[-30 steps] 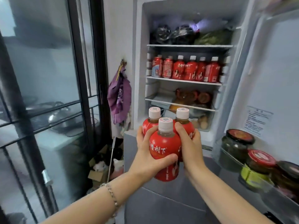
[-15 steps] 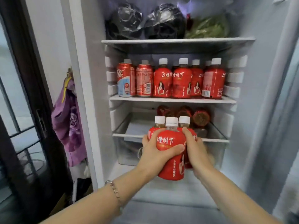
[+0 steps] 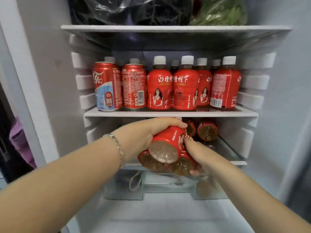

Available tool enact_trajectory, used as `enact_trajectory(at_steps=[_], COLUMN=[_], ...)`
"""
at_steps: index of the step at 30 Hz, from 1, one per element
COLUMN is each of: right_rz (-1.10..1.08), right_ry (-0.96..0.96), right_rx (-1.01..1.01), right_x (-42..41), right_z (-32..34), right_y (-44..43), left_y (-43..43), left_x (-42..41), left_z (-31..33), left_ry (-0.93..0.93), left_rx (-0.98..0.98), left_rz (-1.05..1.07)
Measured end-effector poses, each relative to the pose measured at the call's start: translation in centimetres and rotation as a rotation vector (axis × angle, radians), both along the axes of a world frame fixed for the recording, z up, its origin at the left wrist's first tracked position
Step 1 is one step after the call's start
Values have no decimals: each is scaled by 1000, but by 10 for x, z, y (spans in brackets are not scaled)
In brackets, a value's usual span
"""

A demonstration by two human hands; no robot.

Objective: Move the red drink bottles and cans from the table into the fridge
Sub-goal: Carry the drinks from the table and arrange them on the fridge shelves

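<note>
At frame centre, the left hand (image 3: 143,136) and right hand (image 3: 202,158) clasp 3 bottles (image 3: 170,143) between them, fingers curled round the red bodies. The bottles are tipped flat, bases toward the camera and caps hidden, at the mouth of the fridge's (image 3: 50,64) lower compartment, just under the middle shelf (image 3: 168,113). Behind them 2 lying bottles (image 3: 207,132) show their bases (the rest is covered). On the shelf, 2 cans (image 3: 133,84) stand left of a bottle row (image 3: 185,84) whose back rank is mostly hidden. Dark bags (image 3: 127,9) are cut off at the top edge.
</note>
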State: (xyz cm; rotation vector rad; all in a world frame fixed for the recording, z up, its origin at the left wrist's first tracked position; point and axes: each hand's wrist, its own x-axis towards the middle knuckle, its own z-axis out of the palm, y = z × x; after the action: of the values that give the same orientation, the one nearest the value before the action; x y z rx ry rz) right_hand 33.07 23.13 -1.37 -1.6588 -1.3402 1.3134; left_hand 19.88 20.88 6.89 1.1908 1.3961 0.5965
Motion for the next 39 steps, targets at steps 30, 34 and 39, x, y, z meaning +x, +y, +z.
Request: enact_trajectory(at_steps=[30, 34, 39], right_rz=[-52, -14, -132], right_ry=[-839, -726, -697], right_rx=[720, 634, 771], right_x=[19, 19, 6], right_z=[-37, -36, -45], right_y=[46, 44, 29], left_y=[84, 90, 82], left_x=[29, -4, -35], left_z=[-87, -83, -99], left_ry=[1084, 1301, 1373], left_rx=[994, 887, 795], left_rz=[360, 359, 286])
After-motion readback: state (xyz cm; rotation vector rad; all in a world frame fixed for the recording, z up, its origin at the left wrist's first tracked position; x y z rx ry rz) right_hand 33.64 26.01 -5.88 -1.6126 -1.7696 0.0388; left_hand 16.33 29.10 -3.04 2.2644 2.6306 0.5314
